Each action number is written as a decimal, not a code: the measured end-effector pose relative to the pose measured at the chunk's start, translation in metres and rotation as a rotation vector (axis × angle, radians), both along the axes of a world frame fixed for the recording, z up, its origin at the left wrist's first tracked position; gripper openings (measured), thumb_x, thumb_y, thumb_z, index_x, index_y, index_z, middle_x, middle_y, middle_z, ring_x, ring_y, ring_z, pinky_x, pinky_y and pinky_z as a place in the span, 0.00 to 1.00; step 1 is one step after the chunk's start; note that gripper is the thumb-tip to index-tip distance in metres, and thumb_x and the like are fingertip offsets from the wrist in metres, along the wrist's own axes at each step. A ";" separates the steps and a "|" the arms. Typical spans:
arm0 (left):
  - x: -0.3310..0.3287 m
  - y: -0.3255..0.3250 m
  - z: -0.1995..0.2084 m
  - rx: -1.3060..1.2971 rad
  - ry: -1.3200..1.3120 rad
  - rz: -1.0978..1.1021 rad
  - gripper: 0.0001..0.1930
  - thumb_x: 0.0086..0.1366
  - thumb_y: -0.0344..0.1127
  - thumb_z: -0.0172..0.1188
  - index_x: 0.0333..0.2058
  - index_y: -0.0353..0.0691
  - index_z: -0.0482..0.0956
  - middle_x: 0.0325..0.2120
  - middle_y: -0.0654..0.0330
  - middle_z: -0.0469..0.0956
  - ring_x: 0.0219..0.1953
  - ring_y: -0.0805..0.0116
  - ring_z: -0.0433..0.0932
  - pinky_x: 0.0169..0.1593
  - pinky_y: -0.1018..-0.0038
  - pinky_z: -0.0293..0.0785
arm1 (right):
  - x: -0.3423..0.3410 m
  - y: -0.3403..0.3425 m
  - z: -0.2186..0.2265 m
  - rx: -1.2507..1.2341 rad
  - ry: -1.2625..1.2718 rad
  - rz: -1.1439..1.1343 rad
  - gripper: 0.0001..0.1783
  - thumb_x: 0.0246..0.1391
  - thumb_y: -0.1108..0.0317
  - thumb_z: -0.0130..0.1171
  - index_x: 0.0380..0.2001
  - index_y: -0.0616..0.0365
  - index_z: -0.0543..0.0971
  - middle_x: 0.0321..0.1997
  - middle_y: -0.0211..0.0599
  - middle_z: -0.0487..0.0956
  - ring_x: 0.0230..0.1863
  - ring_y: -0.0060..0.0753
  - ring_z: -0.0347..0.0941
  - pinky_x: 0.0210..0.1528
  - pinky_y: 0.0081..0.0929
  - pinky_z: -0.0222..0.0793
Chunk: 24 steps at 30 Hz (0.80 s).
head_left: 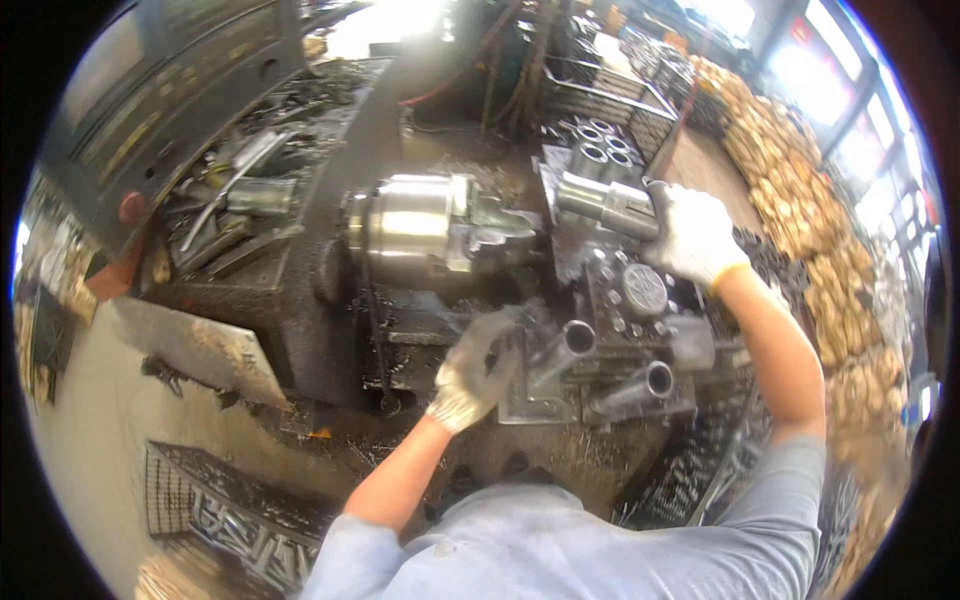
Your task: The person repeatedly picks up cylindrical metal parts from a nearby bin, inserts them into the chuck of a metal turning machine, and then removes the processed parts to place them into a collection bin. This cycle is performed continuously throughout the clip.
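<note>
Left hand is gloved and kinda blurry just below mid-view, at 6 o'clock, forearm coming up from 7. Its fingers are loosely curled with a gap to the thumb and nothing I can see in there; can't tell if it's touching anything. Over at 4 there are two steel pipes, mouths tilted toward 2ish.

Further up, the shiny steel tube is near 2 o'clock, long axis nearly crosswise, free end pointing between 9 and 10. The gloved right hand has its fingers wrapped round the other end, back of the hand up, elbow bent out near 4.

Lathe chuck sits at 11, apart from the tube. Beyond that, upright tubes cluster at 1, a wire basket behind them.
</note>
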<state>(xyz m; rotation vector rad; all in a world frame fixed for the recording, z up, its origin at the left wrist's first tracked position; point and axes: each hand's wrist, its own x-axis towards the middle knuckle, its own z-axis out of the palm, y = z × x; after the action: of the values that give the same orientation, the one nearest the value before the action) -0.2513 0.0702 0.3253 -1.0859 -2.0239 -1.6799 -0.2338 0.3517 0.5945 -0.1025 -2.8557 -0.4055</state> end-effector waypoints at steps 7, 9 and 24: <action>0.102 -0.011 0.032 0.409 -1.080 -0.298 0.36 0.67 0.43 0.72 0.67 0.34 0.67 0.57 0.51 0.79 0.58 0.56 0.82 0.57 0.59 0.83 | 0.137 -0.102 -0.131 -1.644 -0.610 0.093 0.37 0.46 0.53 0.80 0.54 0.66 0.82 0.38 0.34 0.85 0.34 0.21 0.80 0.37 0.22 0.77; 0.102 0.000 0.023 0.394 -1.652 -0.161 0.24 0.70 0.38 0.68 0.58 0.32 0.73 0.48 0.51 0.82 0.48 0.56 0.84 0.51 0.59 0.84 | 0.150 -0.115 -0.196 -2.173 -0.675 -0.178 0.35 0.53 0.50 0.77 0.56 0.63 0.81 0.36 0.30 0.83 0.38 0.22 0.80 0.40 0.20 0.77; 0.129 0.002 -0.030 0.683 -1.518 -0.191 0.28 0.80 0.60 0.53 0.60 0.41 0.76 0.44 0.57 0.85 0.43 0.59 0.86 0.51 0.60 0.84 | 0.209 -0.023 -0.262 -1.446 -0.486 0.320 0.37 0.40 0.57 0.78 0.55 0.60 0.82 0.47 0.51 0.88 0.46 0.46 0.85 0.53 0.40 0.81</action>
<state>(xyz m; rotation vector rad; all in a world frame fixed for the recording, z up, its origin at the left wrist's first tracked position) -0.1225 0.0722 0.2948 0.4976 -1.4322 -3.4539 -0.0250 0.3290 0.3321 0.2198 -2.8155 1.8883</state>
